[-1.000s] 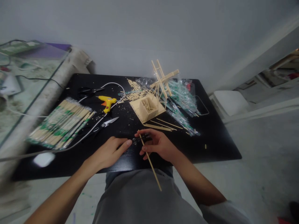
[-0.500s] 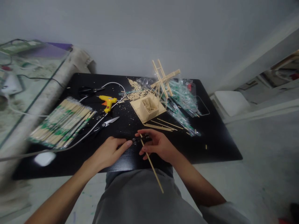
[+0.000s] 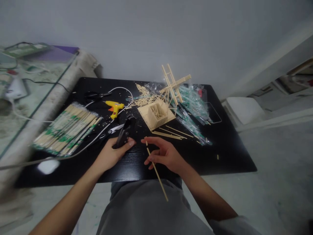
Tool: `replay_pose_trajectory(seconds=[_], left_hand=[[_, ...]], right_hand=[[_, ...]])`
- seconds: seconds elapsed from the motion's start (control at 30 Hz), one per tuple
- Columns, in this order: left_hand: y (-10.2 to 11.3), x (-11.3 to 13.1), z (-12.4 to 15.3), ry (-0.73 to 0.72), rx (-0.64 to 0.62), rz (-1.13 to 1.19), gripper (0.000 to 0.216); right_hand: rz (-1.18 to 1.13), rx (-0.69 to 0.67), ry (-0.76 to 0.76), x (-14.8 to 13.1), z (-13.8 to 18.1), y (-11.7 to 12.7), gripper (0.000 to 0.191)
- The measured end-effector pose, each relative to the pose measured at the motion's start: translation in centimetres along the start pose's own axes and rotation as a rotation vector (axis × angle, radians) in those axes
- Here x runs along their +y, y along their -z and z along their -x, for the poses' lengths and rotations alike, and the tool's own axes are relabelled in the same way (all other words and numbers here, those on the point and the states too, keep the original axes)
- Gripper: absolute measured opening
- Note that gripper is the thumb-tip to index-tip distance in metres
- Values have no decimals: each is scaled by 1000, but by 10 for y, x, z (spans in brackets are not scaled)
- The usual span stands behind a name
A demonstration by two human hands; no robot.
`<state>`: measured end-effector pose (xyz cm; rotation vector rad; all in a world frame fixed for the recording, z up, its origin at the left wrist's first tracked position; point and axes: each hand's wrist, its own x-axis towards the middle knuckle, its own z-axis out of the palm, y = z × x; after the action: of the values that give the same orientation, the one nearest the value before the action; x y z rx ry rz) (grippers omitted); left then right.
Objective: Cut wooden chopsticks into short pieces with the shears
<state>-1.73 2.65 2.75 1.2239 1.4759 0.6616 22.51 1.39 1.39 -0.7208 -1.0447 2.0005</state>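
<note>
The fingers [image 3: 129, 142] of the left hand [image 3: 110, 156] are closed round the handles of a black cutter [image 3: 126, 130], whose head is lifted and tilted away from the body, just above the surface [image 3: 227, 153]; whether its blades are apart is too small to tell. The fingers [image 3: 150, 140] of the right hand [image 3: 166, 153] pinch a bamboo stick [image 3: 161, 182] loosely near its upper end, forefinger stretched out, the others half curled; the stick slants down past the surface's near edge and ends over the grey-trousered lap [image 3: 146, 209]. The two hands sit near each other, cutter and stick apart.

Just beyond the left hand lie scissors [image 3: 114, 129] and a white cable [image 3: 97, 137]; further out are a yellow glue gun [image 3: 114, 107] and a bundle of wrapped chopsticks [image 3: 66, 129]. Beyond the right hand lie loose sticks [image 3: 171, 133], a small stick-built box [image 3: 156, 114], a spindly stick frame [image 3: 173, 85] and clear wrappers [image 3: 193, 107].

As I judge it, the loose pinch is the weak point; a thin stick held so lightly may swivel or slip, and its overhanging end would take it to the floor. The cutter's head is close to the bare forefinger, so a careless squeeze could nip skin; the cable could snag the left wrist; a stray sweep might topple the frame.
</note>
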Motion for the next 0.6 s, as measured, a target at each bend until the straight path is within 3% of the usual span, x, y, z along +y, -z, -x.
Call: replay_pose_trajectory(seconds=[0.17,0.47,0.6], left_hand=[[-23,4,-4,53,-121,213,57],[-23,8,-19,2,-208,31,31],[-17,22,-48,-118,-99,-17,22]], right_hand=[[-37,-38,-66,14,-2,4,46],[-19,-45,-109,20,0,17,44],[16,98,-78,28,-4,23,53]])
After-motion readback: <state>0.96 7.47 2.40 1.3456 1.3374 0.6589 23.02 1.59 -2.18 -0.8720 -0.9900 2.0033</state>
